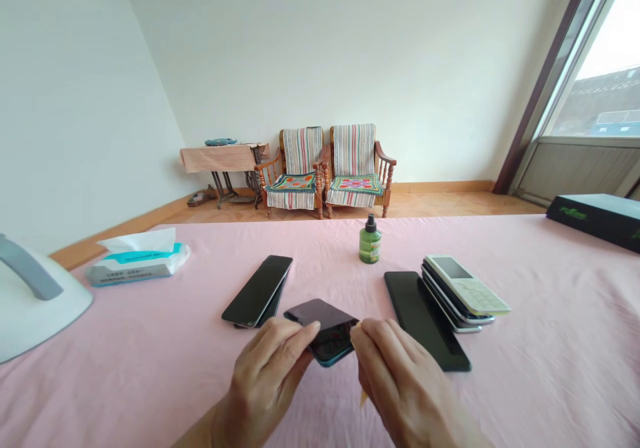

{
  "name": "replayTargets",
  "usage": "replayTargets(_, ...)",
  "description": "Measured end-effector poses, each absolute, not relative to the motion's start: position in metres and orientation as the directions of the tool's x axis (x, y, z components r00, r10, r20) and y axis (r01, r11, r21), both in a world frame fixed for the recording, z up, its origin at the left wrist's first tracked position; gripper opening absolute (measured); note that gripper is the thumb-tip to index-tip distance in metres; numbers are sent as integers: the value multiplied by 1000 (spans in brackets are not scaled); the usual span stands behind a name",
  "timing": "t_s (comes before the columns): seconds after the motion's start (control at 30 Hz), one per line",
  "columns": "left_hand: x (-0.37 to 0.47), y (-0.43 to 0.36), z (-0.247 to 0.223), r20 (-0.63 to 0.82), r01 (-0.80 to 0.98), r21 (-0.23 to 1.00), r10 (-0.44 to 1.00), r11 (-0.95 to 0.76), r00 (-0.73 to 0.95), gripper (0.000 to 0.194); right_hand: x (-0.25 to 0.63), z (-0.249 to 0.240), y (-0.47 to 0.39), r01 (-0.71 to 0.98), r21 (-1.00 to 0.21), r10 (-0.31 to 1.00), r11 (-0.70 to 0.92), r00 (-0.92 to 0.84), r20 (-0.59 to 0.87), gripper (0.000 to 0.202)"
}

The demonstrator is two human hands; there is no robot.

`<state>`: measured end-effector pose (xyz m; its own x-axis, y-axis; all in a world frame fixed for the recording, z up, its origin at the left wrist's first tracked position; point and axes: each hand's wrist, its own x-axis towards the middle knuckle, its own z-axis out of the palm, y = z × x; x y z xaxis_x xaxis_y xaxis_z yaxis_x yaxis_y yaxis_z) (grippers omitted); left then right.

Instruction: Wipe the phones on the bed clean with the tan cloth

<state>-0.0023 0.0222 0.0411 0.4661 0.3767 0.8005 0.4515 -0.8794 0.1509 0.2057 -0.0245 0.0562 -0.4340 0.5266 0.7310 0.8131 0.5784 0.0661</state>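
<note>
A dark smartphone (330,328) is held just above the pink cloth at the centre, tilted, its glossy screen facing up. My left hand (273,368) grips its left edge, thumb on top. At its right edge my right hand (400,378) is closed in a pinch, with a small yellowish tip showing below the fingers; what it is I cannot make out. Two stacked black phones (257,291) lie to the left. Right of the hands are a large black phone (425,321) and a stack of several phones topped by a white keypad phone (467,285).
A green bottle (370,243) with a black cap stands behind the phones on the pink cloth (165,355). A tissue pack (137,261) and a white appliance (37,301) are at left, a black box (595,220) at far right. Two chairs stand beyond.
</note>
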Motion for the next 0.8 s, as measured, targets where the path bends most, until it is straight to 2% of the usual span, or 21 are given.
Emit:
replayTargets(0.07, -3, 17, 41, 796, 439, 116, 347, -891, 495, 29, 204, 58, -26, 801, 107, 508, 589, -470, 722, 33)
replayTargets(0.17, -4, 12, 42, 791, 408, 70, 300, -910, 533, 32, 199, 56, -28, 788, 66, 492, 612, -444, 749, 35)
replayTargets(0.23, -4, 11, 44, 796, 409, 83, 308, -909, 522, 31, 195, 54, -29, 782, -49, 500, 622, -347, 793, 35)
replayTargets(0.33, -5, 12, 48, 815, 441, 128, 347, -888, 464, 24, 196, 51, -27, 713, -314, 583, 627, -162, 796, 29)
replayTargets(0.43, -5, 12, 52, 828, 463, 134, 356, -876, 434, 20, 200, 50, -24, 657, -439, 632, 613, -75, 771, 22)
replayTargets(0.57, -3, 12, 50, 825, 454, 132, 351, -881, 442, 19, 193, 46, -24, 626, -449, 624, 638, -78, 777, 25)
replayTargets(0.8, -2, 11, 47, 823, 414, 150, 345, -898, 451, 26, 175, 42, -33, 637, -284, 540, 717, -249, 804, 25)
